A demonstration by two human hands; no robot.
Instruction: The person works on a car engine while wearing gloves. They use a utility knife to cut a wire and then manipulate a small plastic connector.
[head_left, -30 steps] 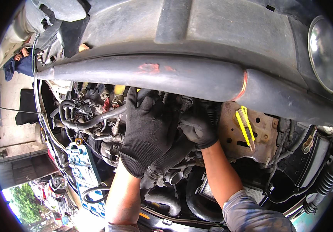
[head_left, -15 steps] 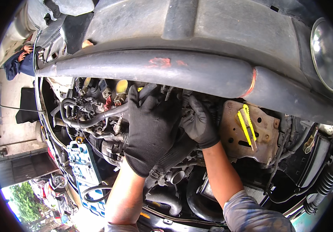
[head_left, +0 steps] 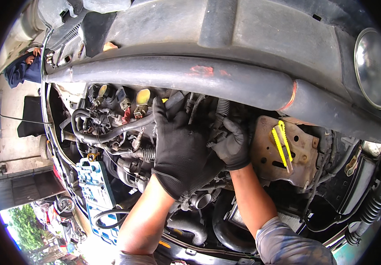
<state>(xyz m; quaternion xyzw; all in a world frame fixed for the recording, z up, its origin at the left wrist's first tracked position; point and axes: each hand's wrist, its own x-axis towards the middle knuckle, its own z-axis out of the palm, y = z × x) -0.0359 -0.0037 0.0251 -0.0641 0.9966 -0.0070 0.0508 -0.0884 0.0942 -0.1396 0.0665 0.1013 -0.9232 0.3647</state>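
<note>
Both hands wear black knit gloves and work deep among the hoses of a car's engine bay. My left hand [head_left: 182,152] lies back up, its outermost finger stretched beside a black hose [head_left: 131,128]. Its other fingers bend down out of sight, and what they hold is hidden. Close to its right, my right hand [head_left: 233,145] is closed, thumb up, around the lower part of a black corrugated conduit [head_left: 222,108]. Right of that hand, a yellow box cutter [head_left: 282,143] lies on a rusty metal tray [head_left: 265,152].
A thick dark padded bar [head_left: 155,73] crosses just beyond my hands. A blue tool case [head_left: 95,187] rests at the left edge of the bay. Corrugated air hoses [head_left: 190,229] run below my forearms. Another person's hands and dark blue garment [head_left: 24,70] show at far left.
The view has shifted slightly. My left hand has turned and lowered a little, and my right hand's fingers have curled more, leaving more of the corrugated conduit visible.
</note>
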